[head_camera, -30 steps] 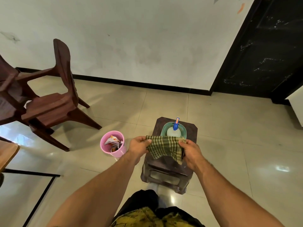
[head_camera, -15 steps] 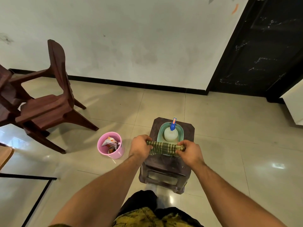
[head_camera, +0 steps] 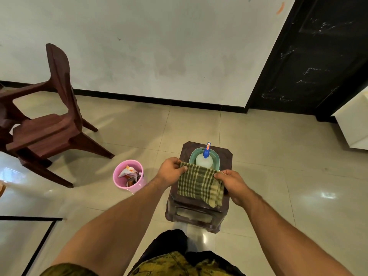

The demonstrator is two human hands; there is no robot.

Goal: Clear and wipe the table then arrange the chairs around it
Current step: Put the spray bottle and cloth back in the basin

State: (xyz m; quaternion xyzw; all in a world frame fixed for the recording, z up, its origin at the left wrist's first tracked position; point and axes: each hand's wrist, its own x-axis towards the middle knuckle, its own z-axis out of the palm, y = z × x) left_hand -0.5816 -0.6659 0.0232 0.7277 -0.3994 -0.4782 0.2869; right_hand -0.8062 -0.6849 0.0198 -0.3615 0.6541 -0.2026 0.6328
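Note:
A green checked cloth (head_camera: 199, 184) hangs spread between my two hands above a dark brown plastic stool (head_camera: 199, 212). My left hand (head_camera: 172, 170) pinches its upper left corner and my right hand (head_camera: 232, 183) pinches its upper right edge. On the stool behind the cloth sits a teal basin (head_camera: 216, 162) holding a white spray bottle (head_camera: 203, 160) with a blue nozzle. A dark wooden chair (head_camera: 49, 124) stands at the left, facing left.
A pink bucket (head_camera: 128, 177) with crumpled wrappers stands on the tiled floor left of the stool. A black-framed glass table corner (head_camera: 39, 222) shows at lower left. A black door (head_camera: 318, 56) and a white cabinet (head_camera: 352, 124) are at right.
The cloth, bunched into a narrow band half a second ago, now hangs spread open between my hands. The view has shifted slightly closer to the stool.

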